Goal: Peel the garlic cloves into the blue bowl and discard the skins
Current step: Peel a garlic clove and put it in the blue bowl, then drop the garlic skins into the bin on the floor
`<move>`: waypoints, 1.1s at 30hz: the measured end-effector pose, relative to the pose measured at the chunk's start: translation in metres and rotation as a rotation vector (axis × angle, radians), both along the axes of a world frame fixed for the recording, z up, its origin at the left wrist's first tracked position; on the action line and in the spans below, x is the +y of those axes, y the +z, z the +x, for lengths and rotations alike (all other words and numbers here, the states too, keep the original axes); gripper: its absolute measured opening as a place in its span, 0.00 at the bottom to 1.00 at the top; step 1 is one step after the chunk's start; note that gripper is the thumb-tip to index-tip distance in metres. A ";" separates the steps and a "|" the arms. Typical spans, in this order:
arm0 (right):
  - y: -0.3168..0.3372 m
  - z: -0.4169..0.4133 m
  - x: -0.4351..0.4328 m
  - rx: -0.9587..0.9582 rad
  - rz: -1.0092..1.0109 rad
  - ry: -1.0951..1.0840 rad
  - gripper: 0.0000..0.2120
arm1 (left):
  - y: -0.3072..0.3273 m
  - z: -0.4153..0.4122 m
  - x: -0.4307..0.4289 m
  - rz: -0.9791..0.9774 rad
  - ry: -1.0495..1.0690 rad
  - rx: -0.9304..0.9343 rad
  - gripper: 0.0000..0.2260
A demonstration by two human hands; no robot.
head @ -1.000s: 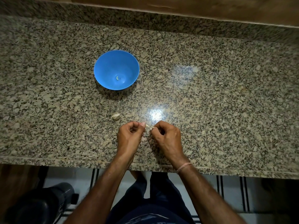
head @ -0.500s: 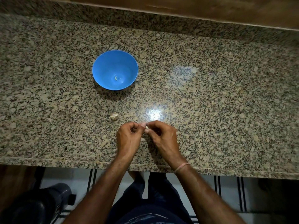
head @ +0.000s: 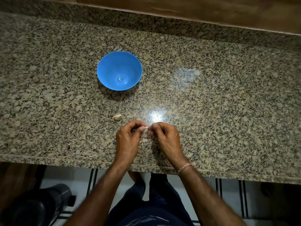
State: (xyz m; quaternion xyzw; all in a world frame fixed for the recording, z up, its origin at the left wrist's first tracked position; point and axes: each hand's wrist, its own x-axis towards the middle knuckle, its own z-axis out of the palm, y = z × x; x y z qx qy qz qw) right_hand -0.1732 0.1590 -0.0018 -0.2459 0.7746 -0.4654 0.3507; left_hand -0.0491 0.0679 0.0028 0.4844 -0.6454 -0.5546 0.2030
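Little has moved - left hand point(head: 127, 138) and right hand point(head: 167, 137) stay together, curled fingertips pinching one garlic clove point(head: 146, 127) above the counter point(head: 228, 111). Blue bowl point(head: 105, 69) sits at 11 o'clock from them, a pale piece point(head: 120, 78) inside - a second clove point(head: 117, 116) lies at 10 o'clock, near the left hand.

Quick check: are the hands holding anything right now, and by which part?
Yes: one small garlic clove, pinched from both sides. The left hand grips its left end, the right hand its right end; most of it is hidden.

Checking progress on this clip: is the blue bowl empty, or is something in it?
Nearly empty: the blue bowl holds one small pale piece at its bottom, probably a peeled clove.
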 end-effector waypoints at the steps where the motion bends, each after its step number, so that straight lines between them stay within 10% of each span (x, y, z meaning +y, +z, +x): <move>1: 0.000 -0.003 0.001 0.023 -0.004 -0.022 0.08 | -0.003 0.006 -0.004 -0.019 0.042 -0.029 0.04; 14: -0.003 -0.027 0.046 0.197 0.043 -0.145 0.13 | -0.021 -0.018 0.015 -0.435 -0.297 -0.276 0.19; 21: -0.004 -0.030 0.031 0.342 0.083 0.033 0.20 | -0.025 -0.037 0.012 -0.482 -0.296 -0.368 0.05; 28: -0.021 -0.033 0.012 0.705 0.104 0.247 0.02 | -0.015 -0.028 0.028 -0.396 -0.104 -0.283 0.04; 33: -0.013 -0.033 0.004 0.260 0.061 0.171 0.05 | -0.001 -0.011 0.036 -0.207 0.114 -0.210 0.06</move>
